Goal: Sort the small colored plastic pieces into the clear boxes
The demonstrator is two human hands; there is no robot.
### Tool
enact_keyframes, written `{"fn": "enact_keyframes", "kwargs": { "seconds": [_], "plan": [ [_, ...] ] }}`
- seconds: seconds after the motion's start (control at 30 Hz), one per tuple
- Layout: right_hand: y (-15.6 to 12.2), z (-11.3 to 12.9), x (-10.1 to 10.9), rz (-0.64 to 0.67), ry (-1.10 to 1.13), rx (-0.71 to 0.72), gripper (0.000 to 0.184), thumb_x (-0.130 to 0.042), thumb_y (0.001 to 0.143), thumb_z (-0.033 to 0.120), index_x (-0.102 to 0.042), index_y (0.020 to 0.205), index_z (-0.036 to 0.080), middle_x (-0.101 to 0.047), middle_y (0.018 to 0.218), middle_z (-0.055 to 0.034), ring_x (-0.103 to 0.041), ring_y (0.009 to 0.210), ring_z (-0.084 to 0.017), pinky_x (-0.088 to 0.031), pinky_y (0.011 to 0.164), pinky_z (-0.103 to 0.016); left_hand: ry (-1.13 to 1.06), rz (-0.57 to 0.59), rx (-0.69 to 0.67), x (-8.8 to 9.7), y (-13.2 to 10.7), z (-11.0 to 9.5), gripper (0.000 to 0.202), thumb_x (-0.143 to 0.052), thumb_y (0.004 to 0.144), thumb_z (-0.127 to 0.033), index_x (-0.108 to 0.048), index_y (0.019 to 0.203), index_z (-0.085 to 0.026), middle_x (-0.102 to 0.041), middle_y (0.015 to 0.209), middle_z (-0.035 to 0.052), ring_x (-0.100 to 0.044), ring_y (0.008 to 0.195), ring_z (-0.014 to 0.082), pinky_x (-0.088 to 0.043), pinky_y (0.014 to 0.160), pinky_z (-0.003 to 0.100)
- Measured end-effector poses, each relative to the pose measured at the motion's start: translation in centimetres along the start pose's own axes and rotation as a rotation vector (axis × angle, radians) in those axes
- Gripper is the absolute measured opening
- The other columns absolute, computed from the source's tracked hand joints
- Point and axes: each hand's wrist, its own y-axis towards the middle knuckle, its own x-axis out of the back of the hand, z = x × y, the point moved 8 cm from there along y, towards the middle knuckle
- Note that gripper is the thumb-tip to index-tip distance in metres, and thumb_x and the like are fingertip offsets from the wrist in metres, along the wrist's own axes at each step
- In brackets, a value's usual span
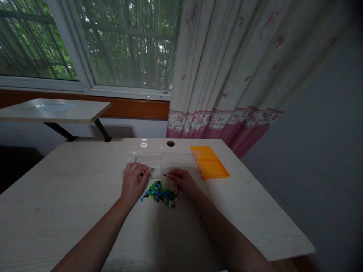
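My left hand is over the left front part of a clear compartment box, its thumb and fingers pinched on a small dark piece. Across from it, my right hand pinches another small dark piece at the box's front edge. Just in front of the box, between my wrists, lies a loose pile of small building pieces in blue, green, yellow and dark colours. The exact shape of the held pieces is too small to make out.
Right of the clear box lies an orange tray, partly behind the box's right end. A round cable hole is near the table's back edge. At the back left stands a raised shelf on black legs. A curtain hangs behind the table.
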Motion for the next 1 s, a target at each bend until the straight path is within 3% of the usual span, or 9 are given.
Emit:
{"fn": "enact_keyframes", "kwargs": {
  "seconds": [0.2,0.6,1.0],
  "plan": [
    [0.03,0.14,0.35,-0.112,-0.028,0.062,0.036,-0.069,0.074,0.051,-0.069,0.084,0.017,-0.044,0.041,0.0097,-0.034,0.033,-0.006,-0.025,0.035,-0.019,0.051,0.012,0.042,-0.16,-0.11,0.38,0.020,-0.058,0.092,-0.035,-0.070,0.087,-0.020,-0.064,0.089,0.0061,-0.053,0.093,0.0236,-0.044,0.086,0.039],
    [0.15,0.07,0.17,-0.102,-0.065,0.047,0.036,-0.070,0.074,0.051,-0.070,0.087,0.017,-0.048,0.046,0.0079,-0.037,0.037,-0.006,-0.026,0.036,-0.019,0.050,0.081,0.057,-0.87,-0.07,0.18,0.020,-0.061,0.091,-0.035,-0.072,0.086,-0.020,-0.064,0.088,0.0060,-0.052,0.092,0.0238,-0.043,0.085,0.038],
    [0.26,-0.02,0.14,-0.116,-0.079,0.016,0.035,-0.069,0.072,0.050,-0.069,0.085,0.018,-0.050,0.047,0.0069,-0.038,0.036,-0.007,-0.026,0.035,-0.020,0.033,0.063,0.055,-0.76,-0.04,0.05,0.016,-0.064,0.088,-0.034,-0.075,0.087,-0.021,-0.065,0.087,0.0056,-0.054,0.091,0.0235,-0.045,0.085,0.039]
  ]
}}
